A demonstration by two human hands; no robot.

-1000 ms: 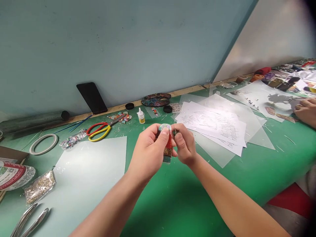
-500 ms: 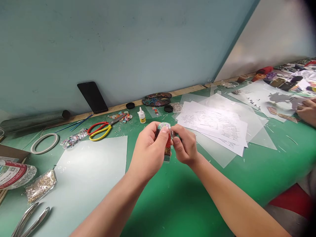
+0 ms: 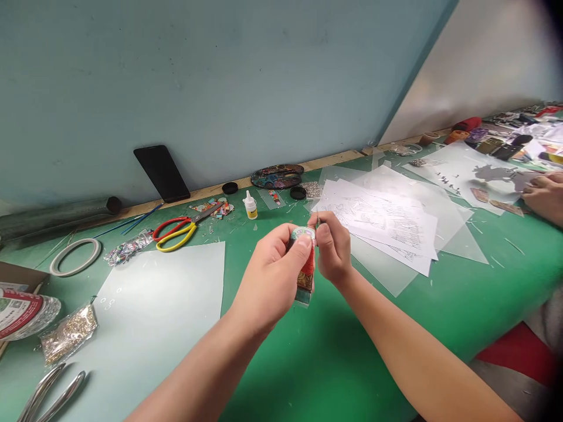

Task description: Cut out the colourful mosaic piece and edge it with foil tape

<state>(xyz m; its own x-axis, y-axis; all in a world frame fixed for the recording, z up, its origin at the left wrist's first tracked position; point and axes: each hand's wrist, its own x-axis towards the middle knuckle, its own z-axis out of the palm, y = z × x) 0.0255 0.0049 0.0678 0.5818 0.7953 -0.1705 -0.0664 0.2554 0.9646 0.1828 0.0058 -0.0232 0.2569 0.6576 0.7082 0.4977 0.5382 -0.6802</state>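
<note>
My left hand [image 3: 275,266] is closed around a small, flat, colourful printed piece [image 3: 307,272], with the thumb pressed on its front. The piece is pale green with purplish rings at the top, red in the middle, and brown and dark green at the bottom. Part of it is hidden by my fingers. At its upper right edge, my right hand [image 3: 333,246] is closed in a pinch. A thin dark sliver shows at those fingertips, too small to name. Both hands are above the green table.
Beyond my hands stand a glue bottle [image 3: 250,205] and red-and-yellow scissors [image 3: 177,232]. Drawings on paper [image 3: 382,223] lie to the right, a translucent sheet [image 3: 162,293] to the left. Pliers handles [image 3: 53,392] lie front left. Another person's hand [image 3: 545,196] is at far right.
The printed piece and my left hand have shifted a little right and down, and the piece shows more. My right fingertips have moved up to its top edge. The view has shifted slightly.
</note>
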